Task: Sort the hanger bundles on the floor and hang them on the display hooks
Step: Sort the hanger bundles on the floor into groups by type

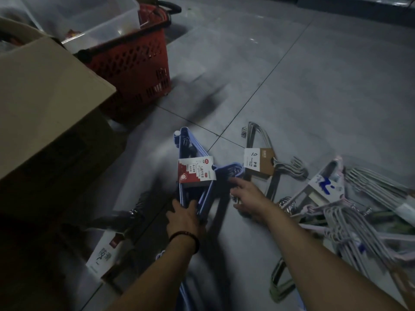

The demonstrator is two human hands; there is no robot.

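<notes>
- The left hand (184, 217) grips the near end of a blue hanger bundle (187, 142), its fingers curled round the bars.
- The blue hanger bundle lies on the grey tiled floor (314, 86), pointing away from the person. A red and white label (196, 172) is wrapped round its middle.
- The right hand (247, 196) is spread and holds nothing. Its index finger reaches to the blue hooks just beside the label, though I cannot tell whether it touches them.
- A dark bead bracelet (186, 239) sits on the left wrist.
- Just to the right, a grey hanger bundle (258, 133) lies on the floor with a brown and white card (258, 163) round it.
- Further right, a loose pile of pale hangers (350, 223) lies tangled together.
- A red shopping basket (134, 63) stands at the upper left with a clear plastic bin (94, 16) in it.
- A cardboard box (45, 97) fills the left side, and a small white carton (102, 257) sits low beside it.
</notes>
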